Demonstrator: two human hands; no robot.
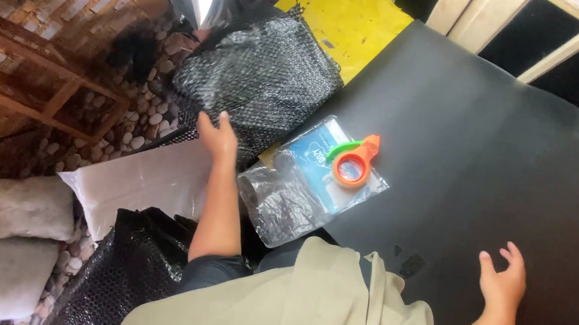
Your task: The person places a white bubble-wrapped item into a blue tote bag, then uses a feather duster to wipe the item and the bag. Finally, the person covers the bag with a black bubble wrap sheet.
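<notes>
One black worktop (493, 157) fills the right of the view. Near its left edge lies one clear plastic bag (305, 182) holding dark pieces and a blue card, and on that bag sits one orange tape dispenser (354, 164) with a green tab. Left of the bag, the left hand (218, 136) rests with fingers spread loosely, empty, touching one heap of black mesh netting (263, 76). Well to the right of the bag, the right hand (503, 280) hovers open over the worktop, holding nothing. One yellow sheet (346, 13) lies beyond the netting.
</notes>
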